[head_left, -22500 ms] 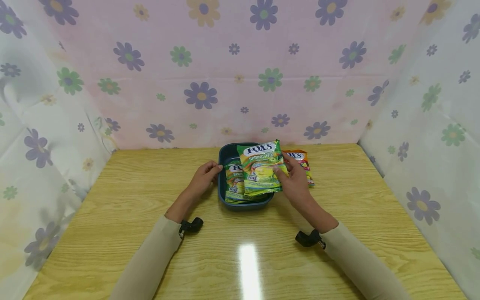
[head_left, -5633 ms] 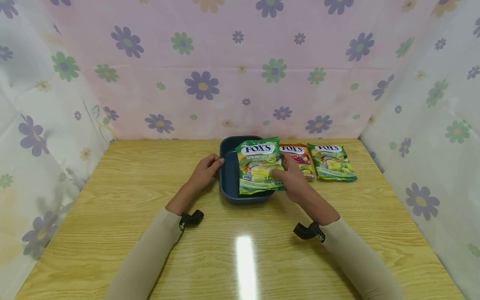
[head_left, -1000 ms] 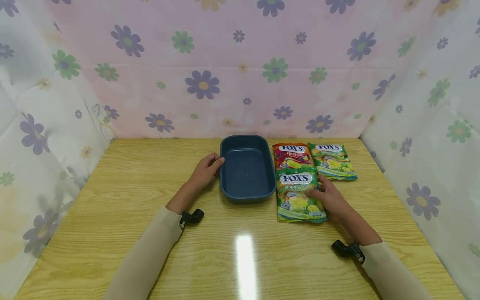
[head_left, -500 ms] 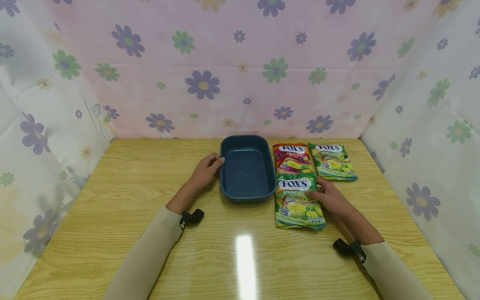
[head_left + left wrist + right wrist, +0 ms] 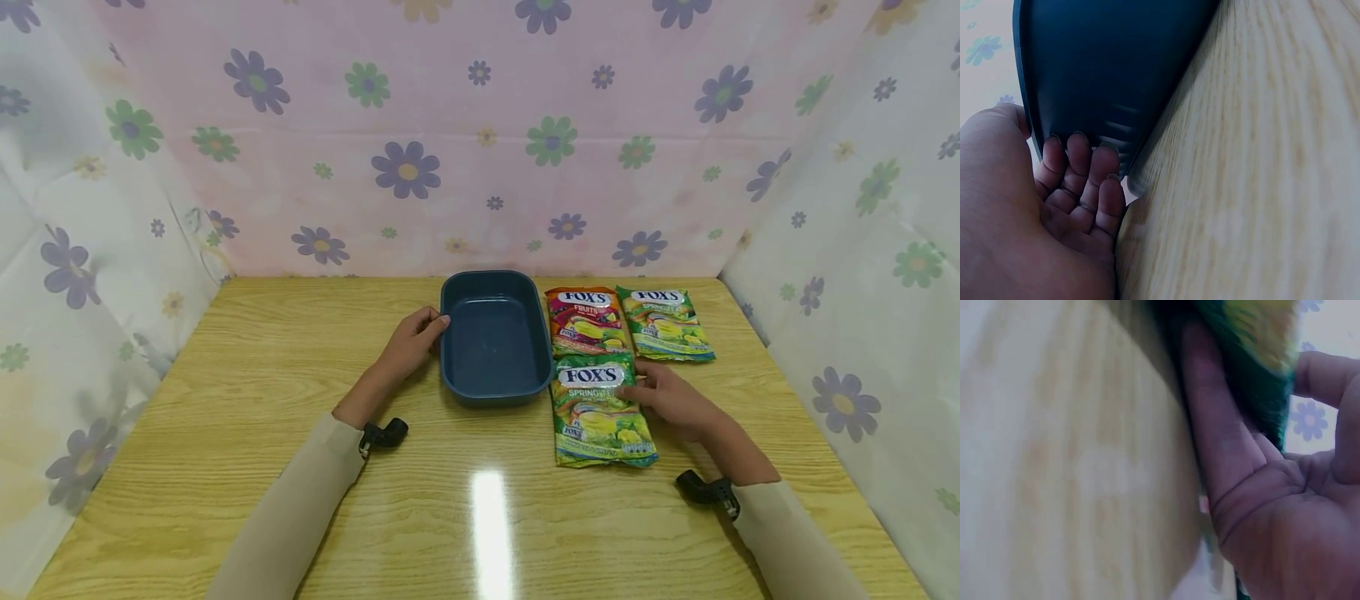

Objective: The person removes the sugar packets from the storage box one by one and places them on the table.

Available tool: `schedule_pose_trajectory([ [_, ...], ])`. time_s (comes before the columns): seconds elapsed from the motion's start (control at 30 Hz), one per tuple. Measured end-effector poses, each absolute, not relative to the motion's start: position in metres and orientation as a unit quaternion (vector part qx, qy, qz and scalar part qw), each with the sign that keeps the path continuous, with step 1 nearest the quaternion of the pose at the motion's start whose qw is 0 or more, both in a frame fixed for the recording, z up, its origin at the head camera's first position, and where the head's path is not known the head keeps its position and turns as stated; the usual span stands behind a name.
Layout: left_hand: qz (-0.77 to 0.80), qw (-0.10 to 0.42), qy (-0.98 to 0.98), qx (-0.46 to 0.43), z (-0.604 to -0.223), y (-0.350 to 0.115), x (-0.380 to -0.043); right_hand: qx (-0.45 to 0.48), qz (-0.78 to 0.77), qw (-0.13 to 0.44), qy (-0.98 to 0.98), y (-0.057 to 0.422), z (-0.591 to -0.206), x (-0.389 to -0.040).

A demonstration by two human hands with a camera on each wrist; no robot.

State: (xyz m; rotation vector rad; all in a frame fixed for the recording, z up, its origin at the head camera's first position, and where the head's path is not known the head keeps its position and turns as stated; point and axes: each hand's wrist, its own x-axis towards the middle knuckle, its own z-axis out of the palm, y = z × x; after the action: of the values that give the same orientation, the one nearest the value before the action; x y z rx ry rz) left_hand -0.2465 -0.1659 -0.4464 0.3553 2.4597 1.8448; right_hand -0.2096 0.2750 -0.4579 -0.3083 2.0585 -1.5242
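In the head view my left hand (image 5: 411, 340) holds the left rim of a dark blue plastic tub (image 5: 495, 350). The left wrist view has its thumb over the rim and the fingers against the tub's outer wall (image 5: 1104, 56). My right hand (image 5: 675, 398) pinches the right edge of a green Fox's Spring Tea candy bag (image 5: 600, 421), thumb on top and fingers underneath. That bag lies low over the table, just right of the tub's front corner. Behind it is a red-orange Fox's Fruits candy bag (image 5: 587, 321), its lower edge right at the held bag.
A second green Spring Tea candy bag (image 5: 666, 325) lies at the back right, beside the Fruits bag. Everything stands on a wood-grain table (image 5: 315, 500). Flowered cloth (image 5: 450, 125) hangs behind and along both sides.
Earlier, green bags were in the tub; one was set at the back right, another lifted out. Over the last second my right hand has drawn this bag toward me, uncovering the Fruits bag.
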Motion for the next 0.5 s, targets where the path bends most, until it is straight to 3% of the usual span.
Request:
schedule_pose_trajectory([
  [0.2, 0.595, 0.023, 0.795, 0.115, -0.447, -0.166, -0.247, -0.092, -0.539, 0.267, 0.794, 0.281, -0.448, -0.211],
  [0.5, 0.596, 0.021, 0.796, 0.106, -0.478, -0.170, -0.268, -0.117, -0.530, 0.256, 0.800, 0.298, -0.435, -0.212],
])
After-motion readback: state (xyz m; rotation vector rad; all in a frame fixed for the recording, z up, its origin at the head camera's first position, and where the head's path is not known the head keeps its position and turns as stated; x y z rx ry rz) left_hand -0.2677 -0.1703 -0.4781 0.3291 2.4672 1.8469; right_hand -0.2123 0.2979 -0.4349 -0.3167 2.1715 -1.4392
